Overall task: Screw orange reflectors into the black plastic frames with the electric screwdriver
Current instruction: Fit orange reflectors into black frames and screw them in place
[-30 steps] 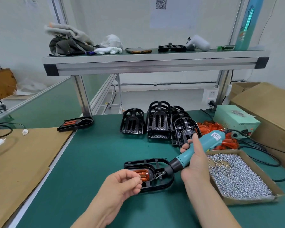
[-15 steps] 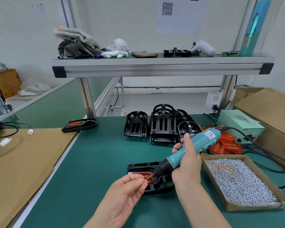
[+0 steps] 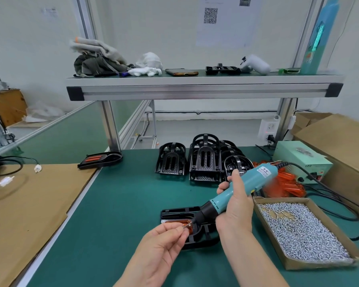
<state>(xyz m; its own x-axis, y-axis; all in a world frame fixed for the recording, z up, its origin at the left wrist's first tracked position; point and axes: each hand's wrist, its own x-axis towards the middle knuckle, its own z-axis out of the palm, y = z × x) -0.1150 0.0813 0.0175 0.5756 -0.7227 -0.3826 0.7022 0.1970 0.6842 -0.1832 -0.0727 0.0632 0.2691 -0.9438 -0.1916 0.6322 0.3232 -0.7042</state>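
The left hand, low in the centre of the frame, pinches a small screw between thumb and forefinger, right at the bit of the electric screwdriver. The right hand is wrapped round the tool's teal barrel, which tilts with the bit down to the left. Under the bit a black plastic frame lies flat on the green surface with an orange reflector seated in it, partly hidden by the left fingers. The screwdriver carries a white label with blue print too small to read. The pale green box at centre right shows "LED" on its front, and a sheet with a QR code hangs on the wall at the top. Behind the hands stand stacked black frames and a heap of loose orange reflectors. At lower right is a cardboard tray full of silvery screws. At mid left lies a frame with orange inserts. The shelf above holds a phone, bundled cloths and white gloves
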